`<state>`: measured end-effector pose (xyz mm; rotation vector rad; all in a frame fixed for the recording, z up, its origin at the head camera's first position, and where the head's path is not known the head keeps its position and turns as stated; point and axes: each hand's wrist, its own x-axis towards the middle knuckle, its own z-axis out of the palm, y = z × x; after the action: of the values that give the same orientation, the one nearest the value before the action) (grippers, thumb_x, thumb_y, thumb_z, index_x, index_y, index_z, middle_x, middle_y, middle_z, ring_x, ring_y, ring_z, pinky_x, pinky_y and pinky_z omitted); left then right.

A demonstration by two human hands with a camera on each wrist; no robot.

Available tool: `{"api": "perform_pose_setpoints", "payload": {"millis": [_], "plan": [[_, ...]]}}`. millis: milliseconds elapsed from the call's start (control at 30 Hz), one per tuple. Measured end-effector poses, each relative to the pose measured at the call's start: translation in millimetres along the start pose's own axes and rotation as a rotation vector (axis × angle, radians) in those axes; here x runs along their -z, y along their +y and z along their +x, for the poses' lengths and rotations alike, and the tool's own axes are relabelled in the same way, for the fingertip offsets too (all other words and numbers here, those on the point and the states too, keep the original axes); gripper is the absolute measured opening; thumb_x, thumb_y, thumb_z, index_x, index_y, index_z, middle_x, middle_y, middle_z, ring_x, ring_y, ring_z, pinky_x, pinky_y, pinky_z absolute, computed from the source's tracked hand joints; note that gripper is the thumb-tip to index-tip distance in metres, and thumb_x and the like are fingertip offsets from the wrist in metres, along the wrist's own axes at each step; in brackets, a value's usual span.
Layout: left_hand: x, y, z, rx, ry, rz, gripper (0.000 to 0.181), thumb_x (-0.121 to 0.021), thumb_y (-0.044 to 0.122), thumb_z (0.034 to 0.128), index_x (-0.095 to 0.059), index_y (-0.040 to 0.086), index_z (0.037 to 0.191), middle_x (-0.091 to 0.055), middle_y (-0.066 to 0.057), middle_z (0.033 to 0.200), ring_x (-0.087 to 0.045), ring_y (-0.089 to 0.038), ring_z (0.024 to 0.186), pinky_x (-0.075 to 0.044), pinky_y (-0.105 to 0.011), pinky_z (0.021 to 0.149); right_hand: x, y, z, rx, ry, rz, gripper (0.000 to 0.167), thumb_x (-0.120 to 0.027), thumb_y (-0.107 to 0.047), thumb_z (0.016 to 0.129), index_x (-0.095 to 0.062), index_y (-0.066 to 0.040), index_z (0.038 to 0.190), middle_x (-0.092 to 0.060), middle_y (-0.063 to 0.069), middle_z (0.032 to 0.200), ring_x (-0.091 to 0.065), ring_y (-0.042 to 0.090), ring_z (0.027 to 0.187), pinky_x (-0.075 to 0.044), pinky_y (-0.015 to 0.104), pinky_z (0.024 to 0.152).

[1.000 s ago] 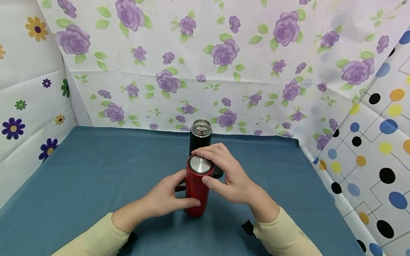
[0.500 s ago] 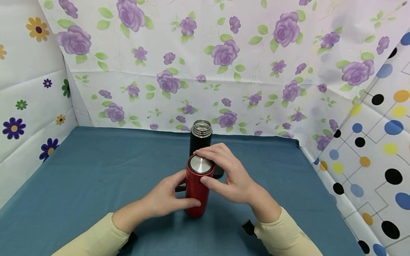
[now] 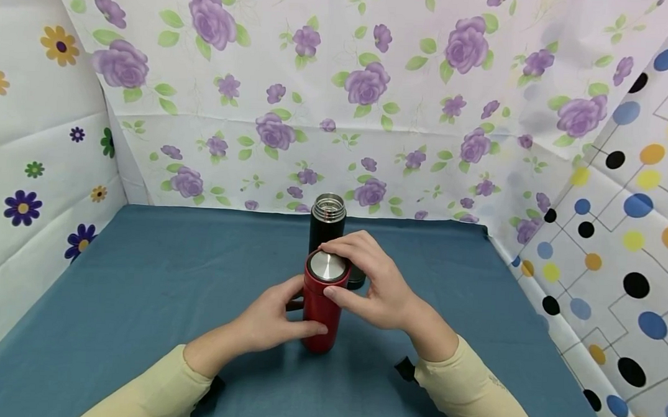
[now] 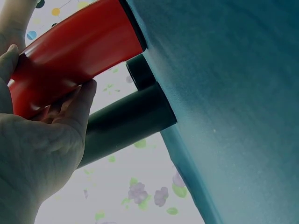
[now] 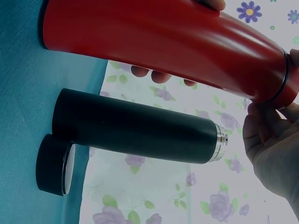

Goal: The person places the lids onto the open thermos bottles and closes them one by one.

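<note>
Red flask [image 3: 319, 310] is in the grip of both hands, upright by the look of it, near the middle of the blue-covered bench [image 3: 196, 277]. The right hand [image 3: 377, 291] has its fingers bent about the steel-topped lid [image 3: 328, 266], the thumb on the near side and fingertips at the far rim. Lower down, the left hand [image 3: 270, 314] clasps the body, thumb across the near face, the other fingers reaching round the far side. Just beyond stands a black flask [image 3: 326, 229], its bare threaded steel neck uppermost; a black cap [image 5: 49, 163] sits pale side up just beside its base, on the right. So one flask is open, with its apparent cap set down, while the red one has its lid seated, a dark ring at the seam. My judgement is that a twist of this lid is in hand, and if it is to be removed, lifting it away remains. Which way it turns, and how tight it is, I cannot tell.
</note>
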<state>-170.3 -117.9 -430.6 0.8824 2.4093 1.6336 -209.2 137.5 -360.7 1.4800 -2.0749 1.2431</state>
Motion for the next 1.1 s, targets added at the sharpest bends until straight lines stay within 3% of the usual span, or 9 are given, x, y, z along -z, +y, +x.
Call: {"api": "perform_pose_setpoints", "payload": {"millis": [333, 1100], "plan": [[-3.2, -3.4, -0.7, 0.028, -0.003, -0.012, 0.064, -0.091, 0.03, 0.097, -0.059, 0.023, 0.153, -0.069, 0.006, 0.142, -0.067, -0.02, 0.133, -0.057, -0.057, 0.112, -1.8, 2.4, -3.9, -0.006, 0.025, -0.035, 0.06, -0.069, -0.052, 0.109, -0.067, -0.006, 0.147, -0.067, 0.009, 0.139, -0.059, 0.026, 0.126, -0.056, 0.045, 0.1], [-2.2, -0.5, 1.1, 0.023, 0.014, -0.004, 0.066, -0.093, 0.031, 0.0951, -0.06, 0.023, 0.152, -0.069, 0.007, 0.143, -0.067, -0.017, 0.131, -0.057, -0.054, 0.113, -3.7, -0.8, -1.3, -0.029, 0.084, -0.099, 0.059, -0.076, -0.054, 0.105, -0.071, -0.009, 0.143, -0.071, 0.003, 0.127, -0.06, 0.02, 0.114, -0.056, 0.039, 0.086]]}}
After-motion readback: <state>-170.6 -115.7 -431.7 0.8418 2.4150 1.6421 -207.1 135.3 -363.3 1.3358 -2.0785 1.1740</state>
